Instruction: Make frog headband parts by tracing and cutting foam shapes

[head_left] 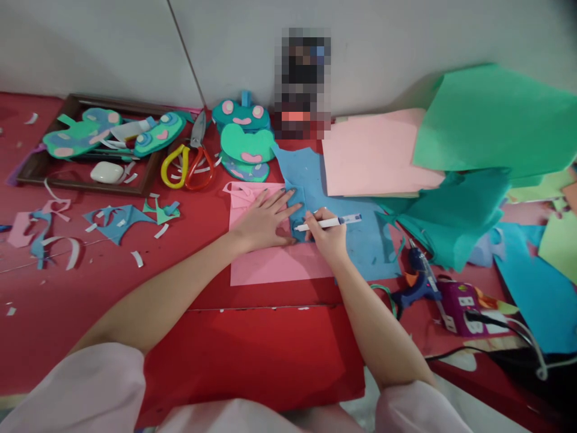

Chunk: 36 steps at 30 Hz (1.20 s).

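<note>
My left hand (265,219) lies flat with fingers spread on a small blue foam piece (295,211) that rests on a pink foam sheet (270,264). My right hand (329,236) is closed round a white pen (331,222), whose tip touches the blue piece at its left end. Under both runs a larger blue foam sheet (360,234), which reaches back to the wall. All of it lies on a red surface (252,349).
Scissors with a yellow and an orange handle (192,157) lie behind my left hand, beside stacked teal foam shapes (246,141). A dark tray (31,171) holds more shapes. Pink (374,153) and green sheets (491,117) lie right. A blue glue gun (419,279) and power strip (462,304) sit near right.
</note>
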Tool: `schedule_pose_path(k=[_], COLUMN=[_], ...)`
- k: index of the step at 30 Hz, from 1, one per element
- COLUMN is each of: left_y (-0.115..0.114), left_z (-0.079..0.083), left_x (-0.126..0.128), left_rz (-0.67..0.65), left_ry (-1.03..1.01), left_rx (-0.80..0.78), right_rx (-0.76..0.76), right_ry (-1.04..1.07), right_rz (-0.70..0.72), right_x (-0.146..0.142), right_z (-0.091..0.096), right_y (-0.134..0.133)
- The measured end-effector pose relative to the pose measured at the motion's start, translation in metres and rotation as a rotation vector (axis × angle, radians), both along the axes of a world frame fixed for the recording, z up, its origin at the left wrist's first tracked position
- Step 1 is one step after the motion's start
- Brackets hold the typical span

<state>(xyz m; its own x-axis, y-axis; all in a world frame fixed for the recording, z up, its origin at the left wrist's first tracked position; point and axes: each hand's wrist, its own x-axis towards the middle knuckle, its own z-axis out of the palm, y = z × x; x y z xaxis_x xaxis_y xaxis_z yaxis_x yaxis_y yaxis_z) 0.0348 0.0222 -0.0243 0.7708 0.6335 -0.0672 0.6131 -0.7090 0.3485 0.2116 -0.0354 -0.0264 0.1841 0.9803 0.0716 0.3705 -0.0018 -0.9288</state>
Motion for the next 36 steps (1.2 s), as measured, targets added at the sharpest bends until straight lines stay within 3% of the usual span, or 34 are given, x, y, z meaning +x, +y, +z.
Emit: schedule_pose_path(k=[9, 15, 20, 27, 33, 36], left_y=[0.0005, 0.0001, 0.0006, 0.0002, 0.0005, 0.0004], left_z=[-0.0013, -0.0002, 0.0003, -0.0009, -0.0028, -0.0017], left_x=[-0.0001, 0.0002, 0.0004, -0.0002, -0.0001, -0.0002], left_rz=[0.001, 0.002, 0.003, -0.001, 0.0, -0.004], left_ry=[-0.004, -0.005, 0.004, -0.01, -0.003, 0.001], left_rx=[-0.001, -0.005, -0.011, 0.002, 0.022, 0.019], right_rx=[-0.005, -0.014, -0.035, -0.022, -0.036, -0.036], right_ry=[0.046, -0.038, 0.051, -0.035, 0.1, 0.034], right_rz=[-0.014, -0.001, -0.017, -0.011, -0.04, -0.017], right_x=[0.0014, 0.0041, 0.0032, 0.0052, 0.0068, 0.0065], right_z=[-0.004, -0.0057, -0.0051, -0.0057, -0.0097, -0.0082], right_y=[0.0, 0.0012, -0.0001, 0.0022, 0.0036, 0.0028])
